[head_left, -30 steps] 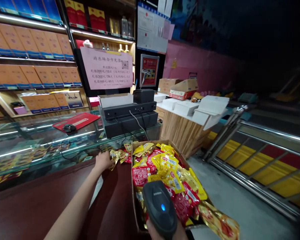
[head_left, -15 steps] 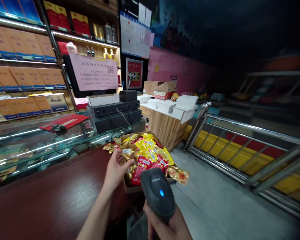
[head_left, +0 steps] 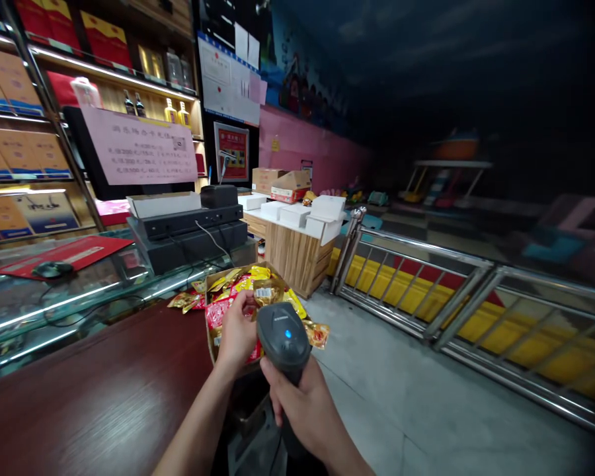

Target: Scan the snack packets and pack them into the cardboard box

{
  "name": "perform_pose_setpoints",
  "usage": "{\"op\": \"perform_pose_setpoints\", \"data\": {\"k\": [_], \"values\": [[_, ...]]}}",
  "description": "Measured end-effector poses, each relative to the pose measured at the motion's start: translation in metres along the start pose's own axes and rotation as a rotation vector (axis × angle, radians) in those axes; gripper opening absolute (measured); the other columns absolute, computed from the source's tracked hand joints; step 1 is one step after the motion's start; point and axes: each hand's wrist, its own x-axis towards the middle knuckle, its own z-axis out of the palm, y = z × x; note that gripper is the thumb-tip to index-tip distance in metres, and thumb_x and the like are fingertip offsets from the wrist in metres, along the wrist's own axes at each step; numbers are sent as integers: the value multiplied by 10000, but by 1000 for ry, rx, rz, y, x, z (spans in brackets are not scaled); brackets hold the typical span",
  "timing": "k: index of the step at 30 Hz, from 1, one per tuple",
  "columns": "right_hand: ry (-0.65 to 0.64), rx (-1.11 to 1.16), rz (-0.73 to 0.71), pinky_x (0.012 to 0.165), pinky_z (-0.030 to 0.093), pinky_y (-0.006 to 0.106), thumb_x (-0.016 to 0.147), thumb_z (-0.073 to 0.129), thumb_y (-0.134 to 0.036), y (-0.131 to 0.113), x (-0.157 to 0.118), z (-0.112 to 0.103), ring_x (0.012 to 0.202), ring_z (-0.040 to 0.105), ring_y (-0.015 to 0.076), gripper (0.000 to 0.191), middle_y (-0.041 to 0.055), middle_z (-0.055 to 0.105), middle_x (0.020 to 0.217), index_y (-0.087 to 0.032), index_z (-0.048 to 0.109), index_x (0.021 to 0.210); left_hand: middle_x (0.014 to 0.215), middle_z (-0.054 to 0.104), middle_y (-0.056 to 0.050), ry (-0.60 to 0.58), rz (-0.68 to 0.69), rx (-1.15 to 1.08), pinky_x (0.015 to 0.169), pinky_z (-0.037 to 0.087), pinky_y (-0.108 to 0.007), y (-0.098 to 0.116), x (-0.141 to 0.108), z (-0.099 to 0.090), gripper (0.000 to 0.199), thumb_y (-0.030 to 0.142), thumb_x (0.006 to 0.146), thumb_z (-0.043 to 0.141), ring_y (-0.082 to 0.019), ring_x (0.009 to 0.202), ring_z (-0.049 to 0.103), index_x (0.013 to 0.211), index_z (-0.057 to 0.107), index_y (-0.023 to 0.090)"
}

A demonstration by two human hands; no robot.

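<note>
My right hand [head_left: 300, 403] is wrapped round the handle of a dark grey barcode scanner [head_left: 283, 340] with a lit blue light on top. Between the fingers of my left hand [head_left: 238, 327] is a gold snack packet [head_left: 266, 292], its white barcode label facing up. The scanner's head is close in front of that packet and covers its lower part. Below both hands stands an open cardboard box [head_left: 209, 337] heaped with red, yellow and gold snack packets [head_left: 219, 311]. One orange-gold packet [head_left: 318, 334] hangs over the box's right side.
A dark red counter top [head_left: 104, 377] lies left, with a glass display case [head_left: 74, 297] behind it. A black cash drawer [head_left: 193, 244], a computer mouse [head_left: 53, 269] and a monitor with a pink paper sign [head_left: 143, 152] stand further back. A metal railing [head_left: 411, 251] runs along the right.
My left hand has lifted the gold packet from the box's left side to its middle, with its label now by the scanner. The scanner has come nearer to it. The view has swung right.
</note>
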Motion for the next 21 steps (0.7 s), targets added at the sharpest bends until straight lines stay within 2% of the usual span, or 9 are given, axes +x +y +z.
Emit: {"op": "perform_pose_setpoints", "data": {"k": [7, 11, 15, 18, 21], "values": [[0, -14, 6, 400, 384, 200, 880, 617, -583, -1, 2, 1, 364, 432, 90, 396, -84, 457, 430, -221, 505, 765, 934, 749, -50, -86, -35, -18, 752, 552, -316, 3, -4, 0, 255, 309, 741, 745, -219, 851, 694, 961, 655, 219], [-7, 2, 24, 405, 395, 212, 848, 625, -663, -1, 1, -2, 373, 437, 98, 463, -84, 460, 433, -217, 510, 806, 956, 747, -53, -35, -22, -5, 811, 555, -324, -6, 2, -3, 305, 324, 711, 790, -216, 887, 702, 960, 655, 211], [9, -13, 71, 428, 421, 224, 821, 608, -760, 0, 1, -13, 400, 455, 105, 556, -74, 475, 447, -211, 518, 813, 978, 742, -67, 53, -53, -6, 917, 548, -375, -13, 28, -28, 448, 368, 628, 866, -221, 931, 709, 975, 648, 185], [40, -19, 97, 444, 429, 230, 805, 610, -798, 6, 5, -22, 415, 465, 109, 596, -63, 481, 453, -208, 528, 794, 954, 745, -83, 107, -114, -9, 894, 559, -405, -14, 51, -52, 582, 446, 546, 905, -241, 913, 711, 985, 654, 158], [66, 5, 102, 450, 422, 233, 814, 615, -796, 14, 14, -26, 424, 468, 112, 597, -57, 491, 454, -203, 545, 803, 973, 757, -93, 101, -157, 41, 894, 561, -410, -17, 63, -60, 616, 468, 533, 908, -253, 927, 715, 1009, 676, 154]]}}
